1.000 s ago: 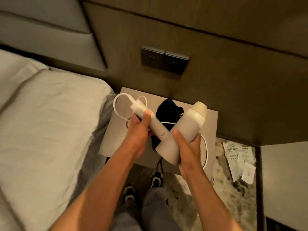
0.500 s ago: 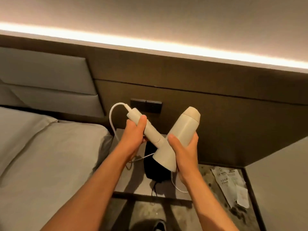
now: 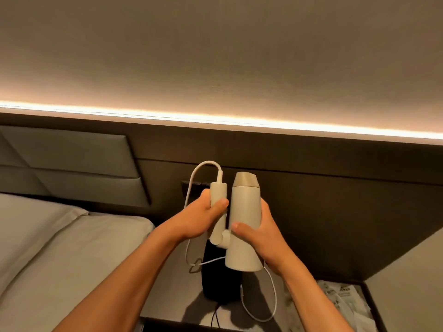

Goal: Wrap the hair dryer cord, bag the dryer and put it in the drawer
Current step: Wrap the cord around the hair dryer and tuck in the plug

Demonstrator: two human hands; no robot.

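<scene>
A cream hair dryer (image 3: 244, 226) is held upright in front of me, its handle folded up alongside the barrel. My left hand (image 3: 200, 218) grips the handle, and my right hand (image 3: 257, 232) grips the barrel. The white cord (image 3: 199, 173) loops out of the handle's top, runs down behind my left hand and trails onto the nightstand (image 3: 177, 291). A black bag (image 3: 220, 281) lies on the nightstand under the dryer. No drawer front is plainly visible.
The bed (image 3: 60, 248) with a grey padded headboard (image 3: 67, 164) lies to the left. A dark wall panel with a switch plate (image 3: 191, 188) stands behind the dryer. Printed paper packets (image 3: 345, 300) lie on the floor at the right.
The handle has swung from a spread V to folded next to the barrel. The camera has tilted upward, showing more wall and the light strip. Both hands keep their hold.
</scene>
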